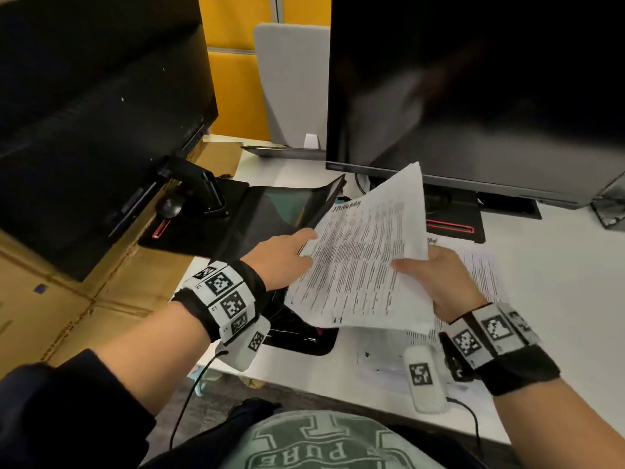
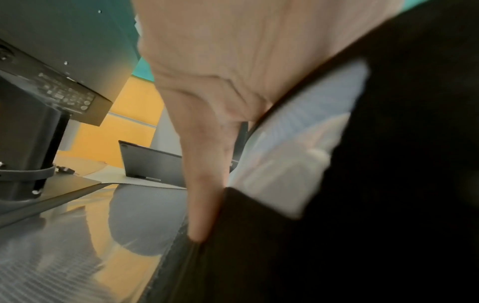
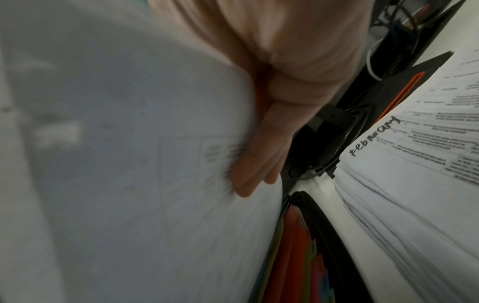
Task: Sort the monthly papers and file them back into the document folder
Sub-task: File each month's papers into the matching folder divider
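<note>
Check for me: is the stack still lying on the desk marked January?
No, the stack on the desk is handwritten "February" in the right wrist view; the "January" sheets are held up by the right hand.

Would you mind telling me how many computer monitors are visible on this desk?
2: one monitor upright behind the held papers, another monitor at the left, seen from its back. Others may lie outside the view.

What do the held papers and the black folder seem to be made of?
Papers: thin matte white office paper, judging by the printed text and how the sheets bend in the right hand. Folder: probably smooth plastic, slightly glossy; its flap reflects light beside the left hand.
</note>
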The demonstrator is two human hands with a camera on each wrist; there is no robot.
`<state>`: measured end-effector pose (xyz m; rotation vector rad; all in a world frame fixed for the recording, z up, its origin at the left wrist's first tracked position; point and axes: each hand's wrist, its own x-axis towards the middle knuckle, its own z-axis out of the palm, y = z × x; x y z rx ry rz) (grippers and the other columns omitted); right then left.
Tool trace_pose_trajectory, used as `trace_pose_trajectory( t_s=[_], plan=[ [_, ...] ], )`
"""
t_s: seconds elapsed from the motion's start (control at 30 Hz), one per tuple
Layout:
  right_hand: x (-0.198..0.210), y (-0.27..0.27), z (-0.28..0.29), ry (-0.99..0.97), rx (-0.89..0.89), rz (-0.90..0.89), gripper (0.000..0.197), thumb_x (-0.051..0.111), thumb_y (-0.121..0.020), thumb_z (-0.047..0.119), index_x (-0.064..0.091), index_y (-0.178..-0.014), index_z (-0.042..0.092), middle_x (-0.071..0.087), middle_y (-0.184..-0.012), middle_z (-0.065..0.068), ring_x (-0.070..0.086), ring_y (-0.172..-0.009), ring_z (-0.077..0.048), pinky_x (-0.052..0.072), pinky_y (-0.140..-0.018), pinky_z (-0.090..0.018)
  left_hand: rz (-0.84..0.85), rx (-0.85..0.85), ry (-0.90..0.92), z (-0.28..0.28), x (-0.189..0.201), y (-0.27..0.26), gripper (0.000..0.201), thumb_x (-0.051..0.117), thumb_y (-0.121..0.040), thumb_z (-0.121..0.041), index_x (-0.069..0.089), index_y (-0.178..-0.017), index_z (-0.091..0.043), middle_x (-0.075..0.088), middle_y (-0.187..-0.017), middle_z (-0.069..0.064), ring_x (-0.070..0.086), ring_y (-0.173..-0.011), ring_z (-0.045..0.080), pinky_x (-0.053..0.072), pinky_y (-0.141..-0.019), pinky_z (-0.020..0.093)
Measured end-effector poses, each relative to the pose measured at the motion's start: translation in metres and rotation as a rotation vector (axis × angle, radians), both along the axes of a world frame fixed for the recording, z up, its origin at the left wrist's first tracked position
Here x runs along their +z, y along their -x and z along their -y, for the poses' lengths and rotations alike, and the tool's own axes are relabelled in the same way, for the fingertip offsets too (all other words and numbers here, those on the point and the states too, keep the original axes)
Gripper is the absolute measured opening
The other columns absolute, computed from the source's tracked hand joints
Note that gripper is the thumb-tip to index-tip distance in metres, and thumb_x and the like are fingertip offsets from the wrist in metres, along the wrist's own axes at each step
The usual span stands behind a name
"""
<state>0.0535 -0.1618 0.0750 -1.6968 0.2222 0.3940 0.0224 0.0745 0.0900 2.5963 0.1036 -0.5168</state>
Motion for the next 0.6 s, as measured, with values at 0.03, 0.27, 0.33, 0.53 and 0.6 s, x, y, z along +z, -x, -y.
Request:
trace_pose_trajectory(
  t_s=[0.03, 0.27, 0.33, 0.53, 0.6],
  plan=[
    [-0.003, 0.003, -0.005, 0.040, 0.001, 0.022, 0.010, 0.066, -0.081, 0.002, 0.066, -0.088, 0.009, 0.070, -0.094, -0.014, 0.069, -0.082, -0.028, 0.056, -0.077, -0.042, 0.017, -0.027, -0.046, 0.001, -0.001, 0.001, 0.051, 0.043, -0.092, -0.027, 0.028, -0.140, -0.033, 0.054, -0.120, 0.006, 0.054, -0.082, 0.019, 0.039, -0.072, 0.028],
    [0.014, -0.002, -0.017, 0.309, -0.070, 0.332, 0.023, 0.061, -0.087, 0.010, 0.064, -0.109, 0.010, 0.064, -0.097, 0.001, 0.062, -0.087, -0.018, 0.049, -0.068, -0.024, 0.030, -0.092, -0.088, 0.004, -0.003, 0.005, 0.061, 0.051, -0.084, -0.014, 0.028, -0.139, -0.026, 0.050, -0.119, 0.007, 0.054, -0.101, 0.028, 0.043, -0.079, 0.032],
    [0.022, -0.002, -0.016, 0.349, -0.051, 0.386, 0.024, 0.060, -0.087, 0.010, 0.064, -0.111, 0.011, 0.064, -0.097, 0.001, 0.062, -0.088, -0.018, 0.048, -0.072, -0.024, 0.035, -0.097, -0.102, 0.002, -0.003, 0.005, 0.065, 0.056, -0.080, -0.011, 0.029, -0.137, -0.027, 0.050, -0.115, 0.006, 0.054, -0.100, 0.028, 0.040, -0.076, 0.031],
    [0.019, 0.011, -0.028, 0.230, -0.021, 0.309, 0.026, 0.061, -0.087, 0.012, 0.061, -0.112, 0.018, 0.067, -0.105, 0.001, 0.065, -0.093, -0.018, 0.054, -0.082, -0.038, 0.073, -0.078, -0.131, 0.006, -0.002, 0.009, 0.065, 0.053, -0.077, -0.005, 0.031, -0.136, -0.023, 0.049, -0.117, 0.007, 0.056, -0.099, 0.031, 0.049, -0.082, 0.039],
    [0.011, 0.017, -0.034, 0.187, 0.014, 0.254, 0.025, 0.061, -0.086, 0.012, 0.061, -0.111, 0.017, 0.068, -0.104, 0.000, 0.065, -0.092, -0.019, 0.055, -0.082, -0.041, 0.093, -0.076, -0.142, 0.009, -0.002, 0.011, 0.062, 0.050, -0.078, -0.003, 0.032, -0.135, -0.019, 0.050, -0.117, 0.007, 0.057, -0.095, 0.032, 0.051, -0.081, 0.042]
  ],
)
